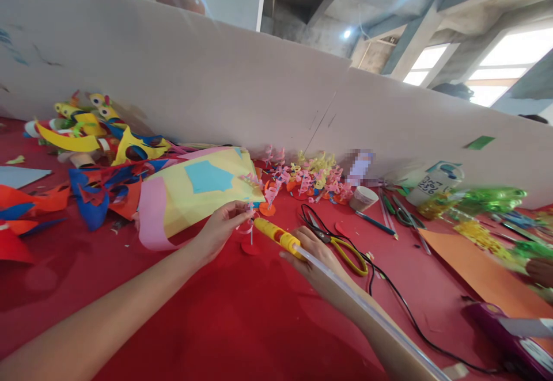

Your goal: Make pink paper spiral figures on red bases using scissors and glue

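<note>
In my right hand (318,255) is a yellow hot glue gun (273,231), with a long clear glue stick (367,294) running out of its back end. Its nozzle points left, close to my left hand (219,227). The left fingertips pinch the top of a small paper ornament (251,237), which has a thin pale stem and a round red base near the red tabletop. Just behind it stands a similar pink curled-paper ornament (271,194) on an orange disc. Yellow-handled scissors (351,254) lie beside my right hand, partly hidden by it.
Many pink and yellow curled-paper ornaments (319,176) crowd against the white partition (242,82). Coloured sheets (173,214) and paper masks (140,148) lie left. A paper cup (363,198), black cord (401,297), orange sheet (479,266) and purple glue gun (496,335) are right, near another person's hand (540,270).
</note>
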The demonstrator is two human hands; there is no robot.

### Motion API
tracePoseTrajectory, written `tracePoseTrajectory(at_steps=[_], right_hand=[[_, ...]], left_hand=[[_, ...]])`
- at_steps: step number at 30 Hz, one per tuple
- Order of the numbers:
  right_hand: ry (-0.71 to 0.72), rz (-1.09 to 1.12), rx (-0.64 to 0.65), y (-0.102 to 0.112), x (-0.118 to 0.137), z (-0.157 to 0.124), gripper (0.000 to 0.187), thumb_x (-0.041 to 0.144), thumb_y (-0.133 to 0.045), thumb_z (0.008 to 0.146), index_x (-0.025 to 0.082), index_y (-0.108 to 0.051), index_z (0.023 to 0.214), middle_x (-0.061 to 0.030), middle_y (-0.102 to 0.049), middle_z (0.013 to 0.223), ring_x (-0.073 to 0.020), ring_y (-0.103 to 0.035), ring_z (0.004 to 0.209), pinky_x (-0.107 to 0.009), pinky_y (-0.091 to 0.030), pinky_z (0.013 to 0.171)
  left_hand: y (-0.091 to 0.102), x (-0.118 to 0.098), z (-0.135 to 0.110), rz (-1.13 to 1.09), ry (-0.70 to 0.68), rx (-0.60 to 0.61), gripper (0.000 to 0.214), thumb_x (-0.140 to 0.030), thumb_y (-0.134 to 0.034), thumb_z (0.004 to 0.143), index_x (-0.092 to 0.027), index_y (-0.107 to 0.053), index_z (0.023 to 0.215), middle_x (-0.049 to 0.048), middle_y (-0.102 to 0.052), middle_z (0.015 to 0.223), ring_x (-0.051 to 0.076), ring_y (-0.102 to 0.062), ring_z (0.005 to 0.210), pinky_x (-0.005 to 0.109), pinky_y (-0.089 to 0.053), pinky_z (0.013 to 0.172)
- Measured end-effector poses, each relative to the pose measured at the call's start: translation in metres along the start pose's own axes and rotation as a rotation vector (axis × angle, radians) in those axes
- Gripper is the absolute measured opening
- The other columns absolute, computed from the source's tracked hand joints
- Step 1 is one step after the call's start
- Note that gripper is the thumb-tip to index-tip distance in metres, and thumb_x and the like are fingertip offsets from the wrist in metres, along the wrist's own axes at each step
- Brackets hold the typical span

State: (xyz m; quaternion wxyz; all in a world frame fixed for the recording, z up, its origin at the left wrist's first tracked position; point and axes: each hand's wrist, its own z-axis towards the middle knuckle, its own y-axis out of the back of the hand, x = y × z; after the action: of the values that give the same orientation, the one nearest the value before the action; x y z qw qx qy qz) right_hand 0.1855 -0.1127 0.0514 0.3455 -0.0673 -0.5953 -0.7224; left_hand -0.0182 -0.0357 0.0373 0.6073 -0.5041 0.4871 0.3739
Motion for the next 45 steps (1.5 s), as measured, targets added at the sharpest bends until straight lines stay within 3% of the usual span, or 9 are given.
tracePoseTrajectory(at_steps=[31, 39, 42, 45], right_hand=[[-0.011, -0.029, -0.002, -0.002, -0.004, -0.001, 0.018, 0.035, -0.048, 0.09, 0.019, -0.052, 0.083, -0.0035, -0.055, 0.081, -0.0156, -0.056, 0.065, -0.026, -0.043, 0.059], [-0.01, 0.026, 0.019, -0.007, -0.009, -0.002, 0.021, 0.038, -0.048, 0.089, 0.02, -0.056, 0.085, -0.0059, -0.058, 0.087, -0.0181, -0.058, 0.074, -0.028, -0.045, 0.067], [-0.049, 0.083, -0.016, 0.0, -0.009, -0.002, 0.024, 0.041, -0.048, 0.087, 0.02, -0.06, 0.085, -0.0061, -0.061, 0.087, -0.0189, -0.058, 0.075, -0.029, -0.046, 0.069], [-0.191, 0.18, -0.028, 0.024, -0.017, -0.001, 0.031, 0.047, -0.053, 0.081, 0.019, -0.064, 0.09, -0.0039, -0.063, 0.079, -0.0184, -0.056, 0.068, -0.029, -0.045, 0.063]], left_hand=[[0.003, 0.004, 0.003, -0.018, -0.006, 0.027, 0.02, -0.03, -0.075, 0.064, -0.016, -0.065, 0.073, -0.0018, -0.06, 0.072, 0.011, -0.051, 0.069, 0.025, -0.037, 0.067], [0.004, 0.005, 0.003, -0.007, -0.012, 0.036, 0.02, -0.031, -0.075, 0.065, -0.016, -0.064, 0.073, -0.0014, -0.059, 0.072, 0.012, -0.05, 0.068, 0.025, -0.037, 0.066], [0.004, 0.005, 0.004, -0.003, -0.002, 0.022, 0.022, -0.031, -0.075, 0.064, -0.016, -0.064, 0.074, -0.0011, -0.059, 0.071, 0.012, -0.051, 0.068, 0.025, -0.037, 0.065], [0.005, 0.004, 0.004, 0.013, 0.001, 0.001, 0.024, -0.032, -0.076, 0.062, -0.015, -0.064, 0.075, -0.0003, -0.059, 0.072, 0.012, -0.05, 0.067, 0.026, -0.036, 0.064]])
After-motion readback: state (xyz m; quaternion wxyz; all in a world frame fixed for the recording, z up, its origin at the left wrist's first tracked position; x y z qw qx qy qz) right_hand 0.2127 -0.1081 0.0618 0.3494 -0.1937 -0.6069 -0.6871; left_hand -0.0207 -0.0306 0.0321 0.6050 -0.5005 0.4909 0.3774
